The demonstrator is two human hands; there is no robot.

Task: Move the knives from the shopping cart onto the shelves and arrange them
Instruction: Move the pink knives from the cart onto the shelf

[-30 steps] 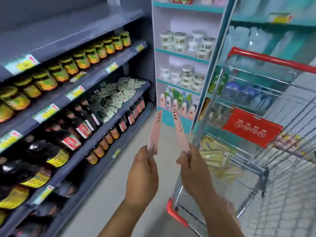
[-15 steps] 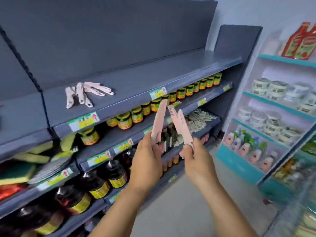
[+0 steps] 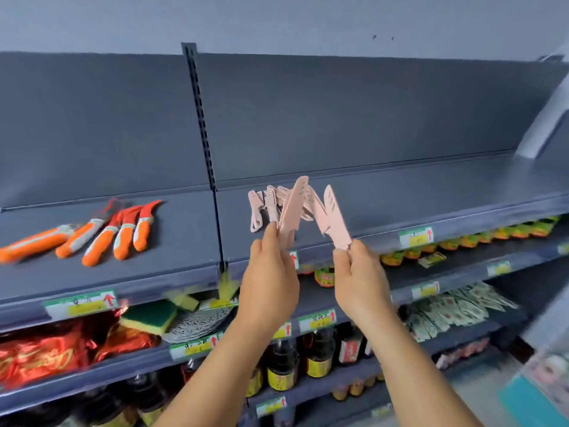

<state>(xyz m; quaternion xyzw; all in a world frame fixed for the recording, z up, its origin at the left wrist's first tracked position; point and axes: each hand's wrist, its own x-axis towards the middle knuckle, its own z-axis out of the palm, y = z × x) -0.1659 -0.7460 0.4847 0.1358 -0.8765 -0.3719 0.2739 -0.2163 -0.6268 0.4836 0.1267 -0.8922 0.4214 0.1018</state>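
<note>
My left hand grips a pink sheathed knife by its handle, blade end pointing up. My right hand holds two pink sheathed knives, fanned apart and tilted up to the left. Both hands are raised in front of the grey top shelf. On that shelf, just behind the held knives, lies a small heap of several pink knives. The shopping cart is out of view.
Several orange-handled knives lie on the left section of the top shelf, past a slotted upright post. Lower shelves hold jars, sponges, red packets, dark sauce bottles and small sachets.
The view has swung from the cart to face the shelves head on. Both hands have carried the pink knives up and closer to the top shelf, near the pink heap.
</note>
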